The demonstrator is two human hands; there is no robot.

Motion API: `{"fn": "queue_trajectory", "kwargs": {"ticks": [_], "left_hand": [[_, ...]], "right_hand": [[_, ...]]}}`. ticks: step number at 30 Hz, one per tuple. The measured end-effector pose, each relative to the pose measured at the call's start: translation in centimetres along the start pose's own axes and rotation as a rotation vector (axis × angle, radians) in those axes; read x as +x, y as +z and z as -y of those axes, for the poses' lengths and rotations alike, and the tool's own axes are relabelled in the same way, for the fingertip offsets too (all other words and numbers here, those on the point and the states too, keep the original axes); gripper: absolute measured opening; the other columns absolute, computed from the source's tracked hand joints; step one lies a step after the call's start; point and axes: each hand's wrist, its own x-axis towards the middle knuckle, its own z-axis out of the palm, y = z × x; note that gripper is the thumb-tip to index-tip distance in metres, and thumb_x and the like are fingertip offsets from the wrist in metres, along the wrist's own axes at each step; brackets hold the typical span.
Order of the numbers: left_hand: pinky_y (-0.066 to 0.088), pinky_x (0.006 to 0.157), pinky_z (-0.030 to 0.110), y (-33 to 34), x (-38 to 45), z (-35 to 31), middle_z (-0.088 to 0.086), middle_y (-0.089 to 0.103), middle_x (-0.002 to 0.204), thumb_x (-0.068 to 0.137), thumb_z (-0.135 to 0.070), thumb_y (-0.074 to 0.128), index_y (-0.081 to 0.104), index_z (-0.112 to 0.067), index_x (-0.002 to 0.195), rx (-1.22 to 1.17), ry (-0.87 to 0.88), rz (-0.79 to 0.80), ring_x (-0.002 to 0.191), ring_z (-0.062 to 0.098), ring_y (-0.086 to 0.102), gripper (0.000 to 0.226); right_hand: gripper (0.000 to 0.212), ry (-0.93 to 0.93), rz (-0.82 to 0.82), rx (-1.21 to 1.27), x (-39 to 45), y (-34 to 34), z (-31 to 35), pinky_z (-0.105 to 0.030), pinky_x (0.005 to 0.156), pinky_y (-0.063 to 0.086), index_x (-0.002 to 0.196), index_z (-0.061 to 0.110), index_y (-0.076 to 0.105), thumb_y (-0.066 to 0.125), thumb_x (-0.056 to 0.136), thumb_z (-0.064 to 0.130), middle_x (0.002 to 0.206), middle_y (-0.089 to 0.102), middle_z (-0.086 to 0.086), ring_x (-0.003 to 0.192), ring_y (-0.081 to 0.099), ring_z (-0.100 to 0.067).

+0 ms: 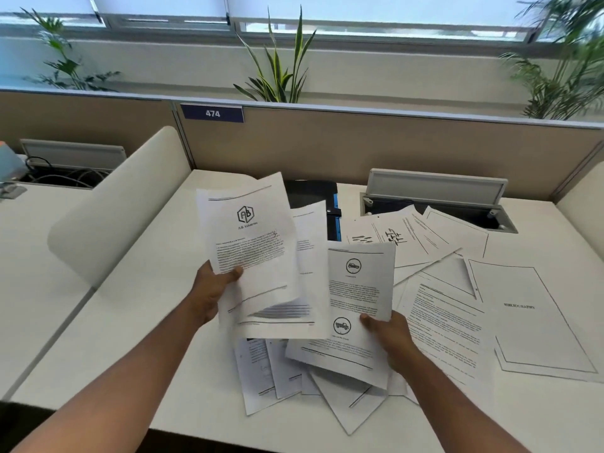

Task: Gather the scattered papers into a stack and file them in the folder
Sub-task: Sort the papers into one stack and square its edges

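Papers (251,243) above left hand (212,289) grip

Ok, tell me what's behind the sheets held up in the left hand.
Behind the sheets in the left hand, a dark folder with a blue spine lies on the desk. Only its far end and right edge show; the rest is covered.

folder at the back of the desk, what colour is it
Black with a blue edge strip, mostly hidden behind the held papers; folder, head view.

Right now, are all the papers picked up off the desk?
No, the left hand and right hand each hold papers, but many sheets lie scattered on the desk.
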Motion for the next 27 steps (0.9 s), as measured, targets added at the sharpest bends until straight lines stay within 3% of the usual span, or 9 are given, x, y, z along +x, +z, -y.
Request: {"fn": "queue_trajectory", "kwargs": {"ticks": [3,6,9,12,16,19,22,24,27], "left_hand": [[0.051,0.096,0.038,3.2,-0.9,1.6,0.002,0.072,0.113,0.082,-0.003,0.077,0.065,-0.013,0.118,0.087,-0.029,0.094,0.109,0.024,0.066,0.039],[0.054,0.087,0.033,6.1,-1.8,3.2,-0.001,0.073,0.11,0.084,-0.011,0.077,0.067,-0.019,0.112,0.176,-0.046,0.124,0.101,0.021,0.068,0.031],[0.057,0.088,0.04,8.1,-2.4,3.9,0.005,0.073,0.113,0.086,-0.011,0.074,0.068,-0.014,0.116,0.133,-0.111,0.146,0.099,0.024,0.07,0.03],[0.054,0.095,0.043,9.6,-2.9,4.1,0.006,0.071,0.117,0.089,-0.01,0.071,0.065,-0.012,0.121,0.088,-0.147,0.201,0.106,0.027,0.067,0.033],[0.053,0.097,0.043,11.3,-3.1,4.1,0.003,0.069,0.12,0.087,-0.004,0.072,0.058,-0.013,0.126,0.159,-0.115,0.233,0.11,0.025,0.064,0.043],[0.056,0.09,0.039,12.4,-3.1,3.9,-0.001,0.069,0.114,0.082,-0.007,0.078,0.054,-0.018,0.123,0.172,-0.1,0.222,0.104,0.021,0.066,0.049],[0.055,0.072,0.022,13.6,-3.5,3.5,-0.008,0.069,0.107,0.079,-0.009,0.08,0.053,-0.026,0.115,0.138,-0.054,0.219,0.097,0.011,0.066,0.048],[0.056,0.08,0.027,14.2,-3.8,3.2,-0.006,0.068,0.11,0.08,-0.011,0.08,0.051,-0.026,0.119,0.135,-0.026,0.226,0.102,0.016,0.065,0.051],[0.055,0.09,0.036,15.0,-4.4,2.4,-0.003,0.067,0.116,0.08,-0.012,0.08,0.05,-0.024,0.124,0.119,0.019,0.246,0.107,0.02,0.064,0.055]], "right_hand": [[0.028,0.001,0.092,0.063,-0.9,0.1,1.4,-0.033,0.061,0.062,0.106,0.016,0.076,0.086,0.08,0.015,0.093,0.082,-0.002,0.079,0.08,-0.023],[0.031,-0.018,0.178,0.066,-1.8,0.1,2.6,-0.031,0.058,0.062,0.108,0.017,0.077,0.085,0.079,0.023,0.098,0.082,-0.005,0.081,0.079,-0.023],[0.029,-0.02,0.178,0.053,-2.3,-0.4,3.0,-0.044,0.075,0.065,0.111,0.014,0.077,0.081,0.083,0.023,0.101,0.081,-0.01,0.091,0.078,-0.031],[0.026,-0.035,0.166,0.037,-2.6,-1.4,3.3,-0.058,0.095,0.058,0.113,0.011,0.076,0.074,0.092,0.025,0.103,0.08,-0.012,0.102,0.074,-0.038],[0.042,-0.023,0.138,0.113,-3.3,-1.9,4.5,-0.05,0.095,0.06,0.118,0.018,0.075,0.057,0.1,0.052,0.106,0.081,-0.005,0.099,0.077,-0.028],[0.064,-0.014,0.15,0.247,-3.2,-2.5,5.1,-0.053,0.102,0.055,0.125,0.029,0.071,0.04,0.094,0.076,0.119,0.078,-0.003,0.112,0.072,-0.029],[0.057,-0.135,0.171,0.24,-3.4,-3.0,5.5,-0.049,0.095,0.059,0.128,0.023,0.069,0.065,0.089,0.065,0.12,0.077,-0.004,0.113,0.073,-0.029],[0.047,-0.218,0.118,0.194,-3.4,-3.5,5.6,-0.037,0.08,0.064,0.118,0.02,0.073,0.086,0.079,0.043,0.113,0.079,-0.004,0.105,0.076,-0.027],[0.036,-0.284,0.084,0.215,-3.2,-4.4,5.7,-0.029,0.071,0.063,0.112,0.016,0.074,0.088,0.079,0.017,0.108,0.08,-0.006,0.097,0.078,-0.026]]}}
